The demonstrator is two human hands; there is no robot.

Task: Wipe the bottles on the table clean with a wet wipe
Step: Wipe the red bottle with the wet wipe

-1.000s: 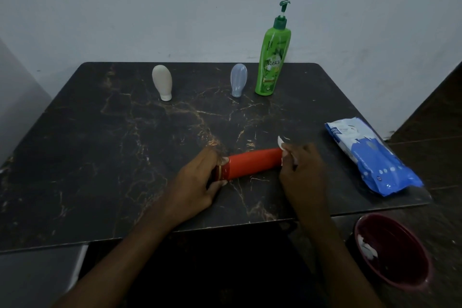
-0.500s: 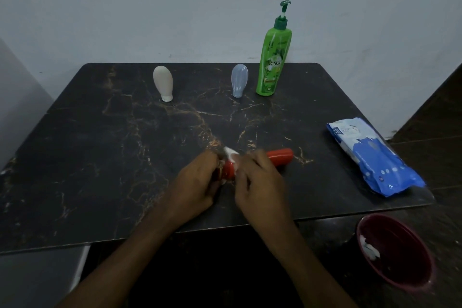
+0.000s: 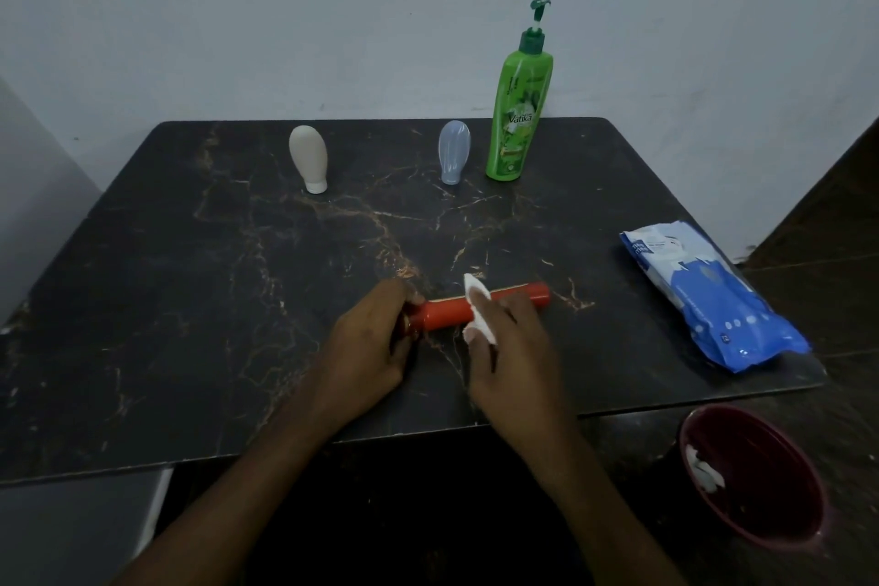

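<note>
Currently: left hand (image 3: 368, 343) grips cap end of red bottle (image 3: 447, 313); right hand (image 3: 511, 347) clutches wet wipe (image 3: 477, 300) against it. Risk: slack grip, bottle rolls.

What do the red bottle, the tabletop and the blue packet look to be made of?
Red bottle: probably plastic or coated metal, smooth with a soft sheen; the dim light leaves it open.
Tabletop: dark marble or a marble-look slab, polished, with brown veins running through it.
Blue packet: thin plastic film, shiny and crinkled.
</note>
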